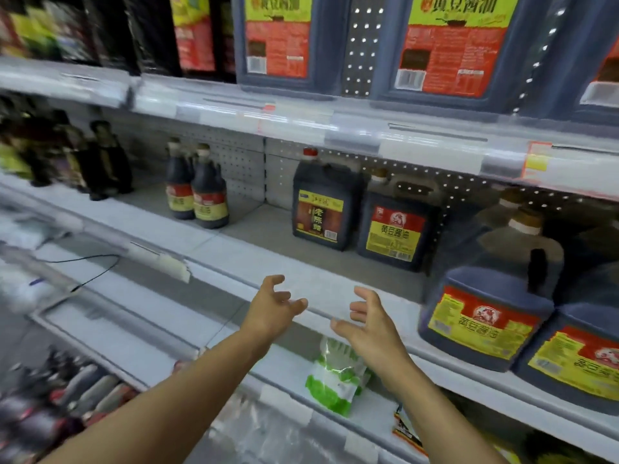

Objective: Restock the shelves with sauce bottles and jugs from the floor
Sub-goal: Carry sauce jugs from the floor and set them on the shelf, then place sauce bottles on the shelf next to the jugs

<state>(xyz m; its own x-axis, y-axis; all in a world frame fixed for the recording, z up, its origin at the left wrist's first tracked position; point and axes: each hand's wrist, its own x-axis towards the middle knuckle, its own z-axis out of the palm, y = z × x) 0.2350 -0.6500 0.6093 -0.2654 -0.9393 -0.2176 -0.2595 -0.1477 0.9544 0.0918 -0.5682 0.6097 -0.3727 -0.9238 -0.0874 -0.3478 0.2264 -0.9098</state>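
My left hand [273,304] and my right hand [366,324] are both stretched out in front of the middle shelf [254,259], fingers spread, holding nothing. On that shelf stand two dark sauce jugs: one with a red cap [321,202] and one with a yellow label [395,226]. Two small dark bottles [197,187] stand further left. Large jugs with red and yellow labels [485,296] crowd the shelf at the right, the nearest just right of my right hand.
The top shelf [301,108] carries big blue-grey jugs [278,41]. Dark bottles [100,159] stand at the far left. A green and white packet [335,380] lies on the lower shelf under my hands. Several bottles [60,393] lie at the bottom left.
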